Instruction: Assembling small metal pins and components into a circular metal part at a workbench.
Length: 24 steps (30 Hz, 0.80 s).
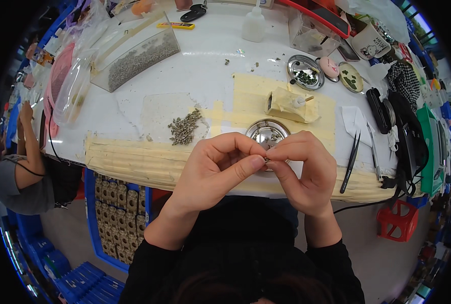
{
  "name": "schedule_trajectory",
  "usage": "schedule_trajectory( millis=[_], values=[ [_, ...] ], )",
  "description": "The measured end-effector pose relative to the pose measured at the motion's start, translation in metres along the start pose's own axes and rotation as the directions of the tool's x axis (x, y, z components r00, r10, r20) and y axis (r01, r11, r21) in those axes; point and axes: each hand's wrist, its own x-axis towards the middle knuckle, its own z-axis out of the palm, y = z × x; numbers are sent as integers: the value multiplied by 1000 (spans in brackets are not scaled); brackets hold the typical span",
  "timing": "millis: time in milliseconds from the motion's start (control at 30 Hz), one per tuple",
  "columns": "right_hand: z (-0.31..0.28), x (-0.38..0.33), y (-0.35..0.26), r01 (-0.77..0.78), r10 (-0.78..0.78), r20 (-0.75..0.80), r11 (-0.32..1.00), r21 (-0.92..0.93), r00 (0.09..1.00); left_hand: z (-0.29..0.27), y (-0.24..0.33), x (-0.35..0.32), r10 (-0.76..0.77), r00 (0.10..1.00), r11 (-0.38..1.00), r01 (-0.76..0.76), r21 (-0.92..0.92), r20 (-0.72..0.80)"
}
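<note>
My left hand and my right hand meet fingertip to fingertip over the front of the table. Between their pinched thumbs and forefingers is a tiny metal part, mostly hidden by the fingers. Just behind them stands a round shiny metal dish with a few small pieces in it. To the left of my left hand lies a loose pile of small metal parts on a clear sheet. Behind the dish sits a tape-wrapped block with a white-tipped piece on top.
A clear box of small grey parts stands back left. Black tweezers lie at the right, near a white cloth. Two small dishes of dark green pieces, one a metal dish, stand back right. A blue crate is below the table edge; another person sits left.
</note>
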Motion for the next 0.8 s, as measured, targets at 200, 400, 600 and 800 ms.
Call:
schedule_trajectory(
  millis=[200,400,600,800],
  values=[
    [4,-4,3,-64,74,-70,989,136,995,7,-7,-2,154,985,981,-142,133,-85],
    [4,-6,1,-79,91,-107,991,112,990,6,-12,-3,329,940,906,-289,310,-87],
    [5,-6,-1,-51,55,-90,998,41,994,5,-11,-4,262,958,948,-232,220,-116],
    [8,-7,-4,-45,44,-81,999,-19,996,4,-14,-4,354,929,889,-298,347,-107]
  ],
)
